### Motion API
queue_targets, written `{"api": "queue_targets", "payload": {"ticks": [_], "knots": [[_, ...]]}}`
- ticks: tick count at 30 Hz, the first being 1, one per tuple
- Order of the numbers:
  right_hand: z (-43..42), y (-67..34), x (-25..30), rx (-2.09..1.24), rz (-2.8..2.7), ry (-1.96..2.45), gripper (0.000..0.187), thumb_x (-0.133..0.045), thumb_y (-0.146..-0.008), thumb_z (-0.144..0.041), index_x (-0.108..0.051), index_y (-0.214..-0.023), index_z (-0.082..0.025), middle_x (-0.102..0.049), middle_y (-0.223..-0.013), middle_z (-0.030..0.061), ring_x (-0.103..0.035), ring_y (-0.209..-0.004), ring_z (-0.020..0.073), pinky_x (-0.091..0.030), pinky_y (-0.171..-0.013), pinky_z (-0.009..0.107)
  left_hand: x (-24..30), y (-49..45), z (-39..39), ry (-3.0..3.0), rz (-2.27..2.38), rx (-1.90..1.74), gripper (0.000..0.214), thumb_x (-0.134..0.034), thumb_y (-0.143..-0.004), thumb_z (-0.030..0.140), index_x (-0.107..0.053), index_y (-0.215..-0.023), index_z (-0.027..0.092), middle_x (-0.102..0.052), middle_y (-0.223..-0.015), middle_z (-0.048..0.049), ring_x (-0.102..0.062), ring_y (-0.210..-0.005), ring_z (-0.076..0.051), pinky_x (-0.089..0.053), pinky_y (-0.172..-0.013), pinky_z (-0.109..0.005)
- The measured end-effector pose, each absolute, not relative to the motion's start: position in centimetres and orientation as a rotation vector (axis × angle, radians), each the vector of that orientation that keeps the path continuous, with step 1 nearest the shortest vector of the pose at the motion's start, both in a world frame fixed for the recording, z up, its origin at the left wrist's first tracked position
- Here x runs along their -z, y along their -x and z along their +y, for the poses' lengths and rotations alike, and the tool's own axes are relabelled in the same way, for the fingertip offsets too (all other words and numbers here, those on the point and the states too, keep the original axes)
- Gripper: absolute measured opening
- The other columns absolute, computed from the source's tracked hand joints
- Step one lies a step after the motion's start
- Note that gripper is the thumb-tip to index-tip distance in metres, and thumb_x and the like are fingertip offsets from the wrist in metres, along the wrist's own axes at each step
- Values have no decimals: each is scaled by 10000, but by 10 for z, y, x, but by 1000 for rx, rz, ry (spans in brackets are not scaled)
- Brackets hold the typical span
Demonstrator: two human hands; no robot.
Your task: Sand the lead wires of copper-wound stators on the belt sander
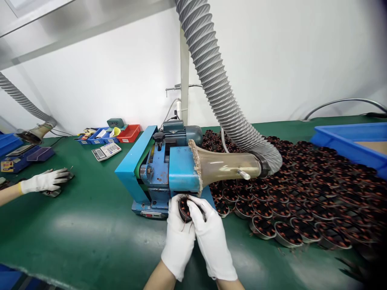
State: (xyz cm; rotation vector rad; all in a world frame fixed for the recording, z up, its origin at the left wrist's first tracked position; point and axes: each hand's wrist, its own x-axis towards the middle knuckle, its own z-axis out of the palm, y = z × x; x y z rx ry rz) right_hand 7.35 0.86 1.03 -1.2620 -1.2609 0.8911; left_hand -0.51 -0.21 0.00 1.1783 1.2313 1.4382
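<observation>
White gloves cover both of my hands. Between them is a small round cup (184, 210) with a dark inside and thin copper-coloured wires, at the front of a blue belt-driven machine (182, 173). My left hand (177, 233) is closed around the cup's left side. On its right side, the fingers of my right hand (208, 231) are closed on the rim or the wires; which one is hidden. The cup's far edge lies just below the machine's blue hood, and I cannot tell whether they touch. A translucent suction funnel (226, 165) joins the hood on the right.
Many similar round cups (287, 233) crowd the green table (121, 241) at right. A grey hose (217, 76) drops to the funnel. Blue tray (347, 135), calculator (106, 151) and red bin (129, 133) stand around. At far left is another person's gloved hand (45, 181).
</observation>
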Motion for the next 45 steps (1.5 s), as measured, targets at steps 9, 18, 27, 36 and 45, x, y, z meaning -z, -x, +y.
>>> {"api": "queue_targets", "payload": {"ticks": [9, 18, 27, 36, 45], "knots": [[-21, -82, 0, -857, -1301, 1196, 169, -585, -810, -290, -716, -876, -206, -723, -898, 85, -679, -823, 229, -552, -759, 314, 1, 21, -34, -1304, 1112, -1292, 433, -610, -787, 211, -478, -1199, 223, -556, -1224, -102, -534, -1149, -251, -417, -987, -338], [-52, -119, 1, -1168, -1044, 1117, 198, -600, -840, -331, -729, -973, -260, -748, -941, 59, -694, -885, 213, -542, -852, 292, -18, 40, -53, -1292, 1236, -1023, 582, -745, -550, 80, -542, -1074, 229, -612, -1059, -44, -584, -992, -232, -464, -875, -309], [-52, -129, -21, -1067, -1574, 916, 261, -681, -748, -162, -737, -959, -305, -684, -835, 31, -656, -733, 177, -543, -697, 267, -28, 39, -69, -697, 883, -888, 761, -755, -545, 127, -457, -1232, 266, -634, -1058, -53, -610, -714, -129, -422, -557, -198], [-34, -122, -36, -1448, -627, 736, 209, -722, -718, -411, -677, -659, -216, -544, -526, -31, -488, -460, 104, -461, -498, 243, -22, 25, -74, -1234, 1332, -1185, 412, -671, -531, 80, -604, -909, 229, -562, -1054, -27, -552, -1034, -226, -441, -899, -288], [-38, -94, -23, -777, -1511, 1370, 305, -656, -745, -389, -695, -990, -212, -701, -1044, 105, -614, -998, 312, -443, -921, 492, -6, 27, -44, -1407, 1347, -1258, 434, -541, -730, 75, -555, -1127, 251, -567, -1184, -63, -544, -1113, -223, -411, -988, -373]]}}
